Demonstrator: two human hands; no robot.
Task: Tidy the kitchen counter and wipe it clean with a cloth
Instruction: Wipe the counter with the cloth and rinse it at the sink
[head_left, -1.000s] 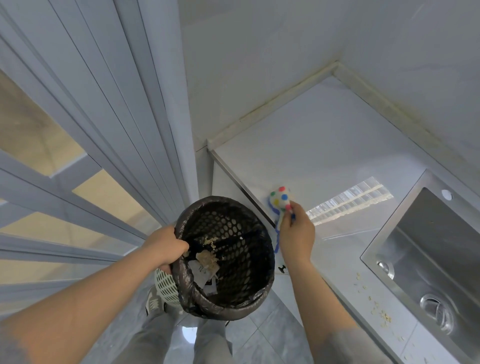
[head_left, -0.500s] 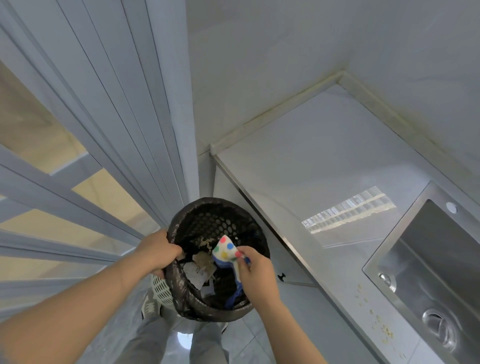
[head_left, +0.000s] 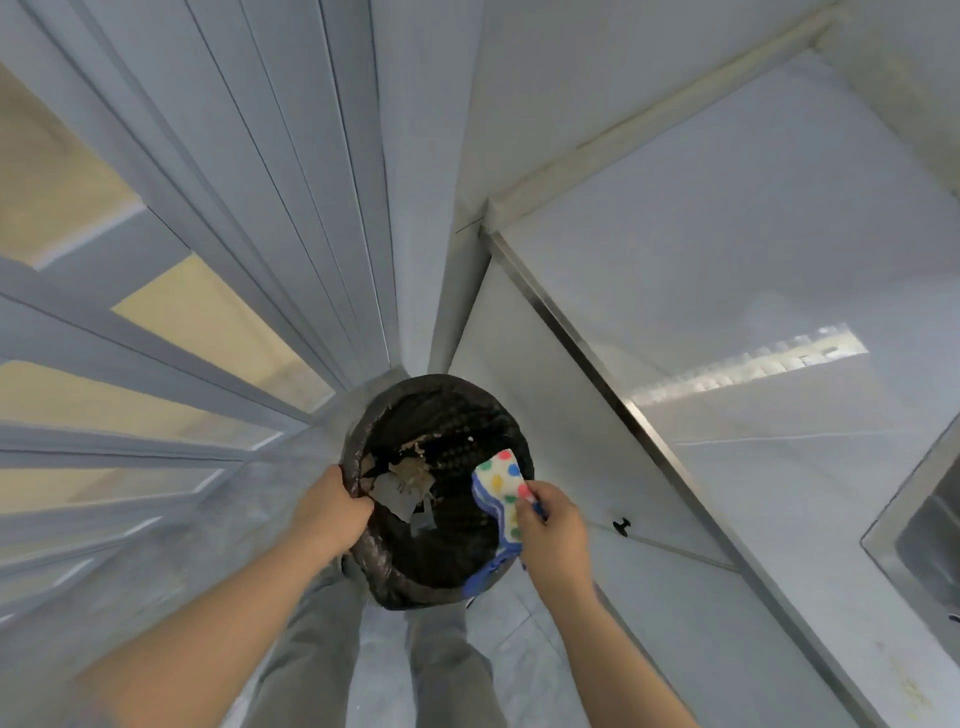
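The left hand (head_left: 332, 512) grips the rim of the lined bin (head_left: 395, 590), steadying it below the bench (head_left: 779, 249) edge; the right hand (head_left: 553, 530) pinches the spotted cloth (head_left: 501, 483) over its mouth, likely to shake crumbs in

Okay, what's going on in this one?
A person stands by the kitchen counter, gripping a black-lined waste bin by its rim with the left hand. The right hand pinches a polka-dot cloth over the bin's opening, apparently shaking debris in. Inside lie paper scraps.
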